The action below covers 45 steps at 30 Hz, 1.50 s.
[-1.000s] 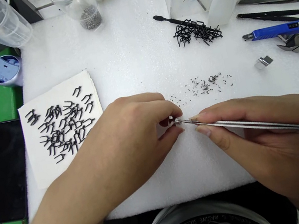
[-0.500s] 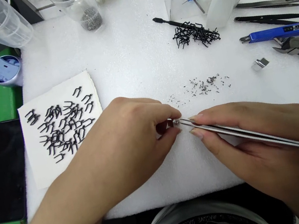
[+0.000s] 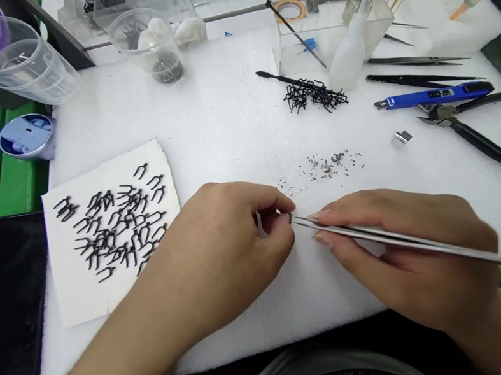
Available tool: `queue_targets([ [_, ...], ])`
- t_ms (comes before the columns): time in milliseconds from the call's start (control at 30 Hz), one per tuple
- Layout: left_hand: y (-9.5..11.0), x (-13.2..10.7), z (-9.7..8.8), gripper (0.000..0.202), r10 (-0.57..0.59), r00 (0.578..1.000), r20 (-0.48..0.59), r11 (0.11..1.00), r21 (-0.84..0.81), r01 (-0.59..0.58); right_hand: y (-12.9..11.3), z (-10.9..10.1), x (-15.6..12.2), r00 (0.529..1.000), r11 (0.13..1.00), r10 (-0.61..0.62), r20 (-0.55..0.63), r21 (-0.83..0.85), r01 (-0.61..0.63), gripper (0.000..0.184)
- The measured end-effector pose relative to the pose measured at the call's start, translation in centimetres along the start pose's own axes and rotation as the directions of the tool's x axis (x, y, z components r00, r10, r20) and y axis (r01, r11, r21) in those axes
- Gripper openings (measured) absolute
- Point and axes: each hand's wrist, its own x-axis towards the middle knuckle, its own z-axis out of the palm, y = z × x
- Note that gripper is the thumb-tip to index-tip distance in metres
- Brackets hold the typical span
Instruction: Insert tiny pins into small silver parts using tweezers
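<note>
My left hand [image 3: 227,250] rests on the white foam pad [image 3: 230,126] with thumb and forefinger pinched on a small part [image 3: 287,216] that I cannot make out well. My right hand [image 3: 403,257] grips long metal tweezers [image 3: 385,238], whose tips point left and sit just beside the pinched part. A scatter of tiny metal pins [image 3: 324,166] lies just beyond the two hands. To the left, a white paper sheet [image 3: 81,301] carries several black forked pieces [image 3: 116,227].
A tangle of black pieces [image 3: 311,94] lies by a clear box [image 3: 328,22] and white squeeze bottle [image 3: 347,60]. A blue knife [image 3: 433,96], black pliers [image 3: 489,139], spare tweezers [image 3: 417,61] and a small metal clip [image 3: 401,137] lie right. Plastic cups [image 3: 30,65] stand far left; a black phone [image 3: 3,296] lies left.
The view has tilted up and pulled back, showing more of the bench's far side. The tweezer tips now sit slightly apart from the left fingers' part; both hands stay in place.
</note>
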Motion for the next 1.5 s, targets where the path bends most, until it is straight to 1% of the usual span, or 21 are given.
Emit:
queue_targets([
  [67, -0.1, -0.2, 0.0, 0.019, 0.022, 1.000, 0.010, 1.000, 0.007, -0.022, 0.2, -0.7, 0.4, 0.993, 0.993, 0.093, -0.078, -0.067, -0.099, 0.011],
  [133, -0.2, -0.4, -0.1, 0.022, 0.059, 0.998, 0.007, 0.998, 0.021, -0.059, 0.6, -1.1, 1.1, 0.968, 0.969, 0.205, -0.147, -0.110, -0.222, 0.013],
  [200, -0.4, -0.6, -0.2, 0.023, 0.088, 0.996, 0.001, 0.995, 0.039, -0.088, 1.2, -1.0, 1.7, 0.951, 0.954, 0.265, -0.159, -0.097, -0.282, 0.014],
  [233, -0.5, -0.7, -0.2, 0.022, 0.100, 0.995, 0.000, 0.994, 0.051, -0.100, 1.5, -0.7, 1.9, 0.951, 0.955, 0.269, -0.151, -0.085, -0.283, 0.013],
  [300, -0.8, -0.9, -0.1, 0.023, 0.123, 0.992, 0.008, 0.989, 0.082, -0.124, 1.9, -0.1, 2.2, 0.963, 0.965, 0.233, -0.137, -0.089, -0.247, 0.012],
  [433, -1.2, -0.7, 0.4, 0.025, 0.164, 0.986, 0.026, 0.976, 0.143, -0.166, 2.2, 0.9, 2.0, 0.974, 0.975, 0.168, -0.151, -0.118, -0.187, 0.011],
  [567, -1.2, -0.6, 0.6, 0.022, 0.177, 0.984, -0.001, 0.970, 0.167, -0.174, 2.1, 1.0, 1.7, 0.982, 0.980, 0.111, -0.153, -0.147, -0.134, 0.011],
  [733, -1.1, -0.5, 0.3, 0.021, 0.183, 0.983, -0.032, 0.969, 0.172, -0.175, 2.0, 0.9, 1.7, 0.989, 0.979, 0.034, -0.147, -0.194, -0.062, 0.011],
  [933, -1.3, -0.5, 0.2, 0.017, 0.152, 0.988, -0.038, 0.974, 0.174, -0.143, 2.1, 1.0, 1.7, 0.989, 0.979, 0.043, -0.141, -0.193, -0.070, 0.010],
  [1067, -1.4, -0.5, 0.2, 0.021, 0.138, 0.990, -0.025, 0.975, 0.178, -0.131, 2.2, 0.9, 1.7, 0.990, 0.983, 0.033, -0.141, -0.177, -0.058, 0.012],
  [1300, -1.4, -0.5, 0.3, 0.024, 0.145, 0.989, -0.022, 0.974, 0.182, -0.139, 2.1, 0.8, 1.6, 0.988, 0.979, 0.045, -0.144, -0.192, -0.073, 0.011],
  [1500, -1.4, -0.7, 0.4, 0.020, 0.159, 0.987, -0.030, 0.968, 0.201, -0.150, 2.3, 1.0, 1.7, 0.989, 0.975, 0.023, -0.147, -0.213, -0.055, 0.008],
])
